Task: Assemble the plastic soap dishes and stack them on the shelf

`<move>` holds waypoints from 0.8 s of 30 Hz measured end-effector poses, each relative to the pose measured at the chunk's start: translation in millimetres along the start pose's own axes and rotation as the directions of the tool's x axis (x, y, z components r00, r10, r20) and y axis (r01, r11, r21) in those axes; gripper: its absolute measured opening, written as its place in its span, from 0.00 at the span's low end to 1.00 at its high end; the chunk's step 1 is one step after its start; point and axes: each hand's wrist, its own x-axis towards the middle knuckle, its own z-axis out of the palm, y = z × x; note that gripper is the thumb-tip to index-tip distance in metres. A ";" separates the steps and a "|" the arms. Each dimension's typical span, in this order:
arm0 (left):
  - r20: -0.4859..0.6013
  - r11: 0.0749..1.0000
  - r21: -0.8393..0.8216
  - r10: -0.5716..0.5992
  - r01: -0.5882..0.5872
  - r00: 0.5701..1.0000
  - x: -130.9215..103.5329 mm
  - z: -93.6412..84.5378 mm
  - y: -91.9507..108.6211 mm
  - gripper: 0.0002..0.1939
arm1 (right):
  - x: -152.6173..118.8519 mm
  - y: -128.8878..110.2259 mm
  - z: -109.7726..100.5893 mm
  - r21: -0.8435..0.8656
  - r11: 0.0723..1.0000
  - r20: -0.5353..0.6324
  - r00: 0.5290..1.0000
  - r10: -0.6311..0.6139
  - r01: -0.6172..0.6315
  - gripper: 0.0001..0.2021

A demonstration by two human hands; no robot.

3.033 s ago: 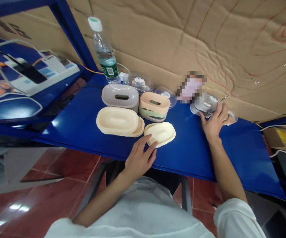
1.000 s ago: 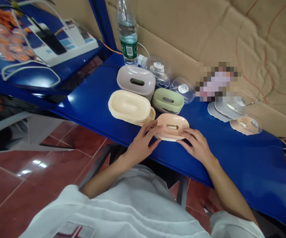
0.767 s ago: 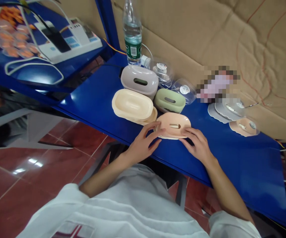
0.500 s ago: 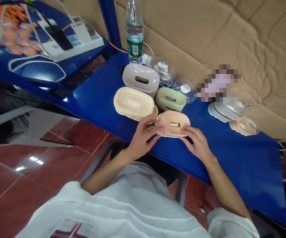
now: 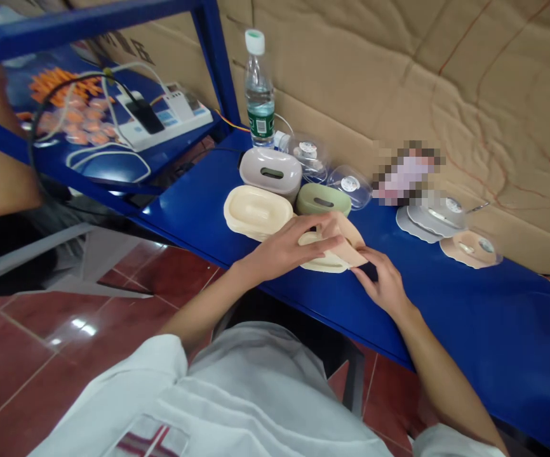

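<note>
Peach-coloured and smooth, the peach cover (image 5: 342, 244) is tilted above a cream tray (image 5: 320, 263), at the near side of the blue table (image 5: 451, 304). Its long axis seems to slope from far left to near right; where its open side faces, I cannot tell. The left hand (image 5: 287, 249) is half open, with fingers curved on the cover's left part; the right hand (image 5: 385, 283) pinches its right end. At left lies a cream stack (image 5: 258, 212); on its far side, a grey-lilac cover (image 5: 270, 164) shows green inside its slot. The far bottle (image 5: 260, 95) contains clear liquid.
</note>
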 end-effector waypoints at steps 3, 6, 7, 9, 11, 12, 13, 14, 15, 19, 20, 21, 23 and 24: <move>0.097 0.999 0.042 0.006 -0.010 0.995 8.9 -9.2 -6.9 0.28 | -0.2 -0.1 -1.8 -0.012 1.000 -0.013 1.000 -0.011 0.011 0.27; 0.110 0.998 0.044 0.031 -0.036 0.993 14.1 -16.5 -3.2 0.29 | -0.7 -2.4 -3.7 -0.035 0.998 -0.037 0.998 -0.057 0.056 0.33; 0.107 0.998 0.043 0.045 -0.050 0.993 15.3 -18.1 -0.4 0.29 | -1.1 -3.2 -4.1 -0.049 0.996 -0.052 0.995 -0.081 0.078 0.35; 0.090 0.997 0.041 0.062 -0.066 0.994 16.7 -19.4 5.2 0.28 | -2.1 -4.4 -4.1 -0.083 0.990 -0.091 0.989 -0.120 0.112 0.37; 0.070 0.997 0.039 0.057 -0.060 0.996 16.7 -17.9 8.3 0.28 | -2.6 -4.8 -3.1 -0.099 0.989 -0.118 0.985 -0.124 0.113 0.34; 0.062 0.998 0.037 0.053 -0.055 0.997 16.1 -16.2 8.5 0.27 | -2.4 -4.6 -2.2 -0.096 0.990 -0.119 0.986 -0.117 0.106 0.32; 0.055 0.998 0.036 0.046 -0.048 0.997 15.1 -14.0 7.8 0.27 | -1.9 -4.3 -1.3 -0.087 0.991 -0.109 0.988 -0.108 0.099 0.30; 0.049 0.999 0.031 0.040 -0.042 0.998 13.5 -11.6 6.8 0.27 | -1.1 -3.7 -0.3 -0.075 0.993 -0.091 0.991 -0.100 0.094 0.28; 0.046 0.999 0.024 0.032 -0.033 0.998 11.3 -9.0 5.8 0.27 | -0.1 -3.1 0.6 -0.063 0.994 -0.071 0.993 -0.094 0.090 0.26; 0.087 0.997 0.004 -0.073 0.073 0.994 -7.2 -0.7 11.5 0.30 | 1.9 0.1 3.3 -0.061 0.996 -0.035 0.997 -0.063 0.061 0.22; 0.092 0.994 0.012 -0.113 0.113 0.989 -14.5 0.7 16.4 0.32 | 1.7 0.8 3.8 -0.074 0.996 -0.031 0.998 -0.058 0.056 0.21; 0.097 0.988 0.027 -0.152 0.150 0.984 -22.6 2.0 22.2 0.32 | 1.1 1.5 4.3 -0.089 0.995 -0.024 0.998 -0.057 0.054 0.20; 0.109 0.977 0.077 -0.205 0.198 0.973 -39.5 4.4 34.8 0.32 | -0.1 2.4 5.3 -0.116 0.991 -0.005 0.998 -0.063 0.062 0.18; 0.118 0.972 0.112 -0.218 0.206 0.969 -47.5 5.8 40.5 0.31 | -0.6 2.6 5.9 -0.126 0.990 0.004 0.998 -0.068 0.068 0.18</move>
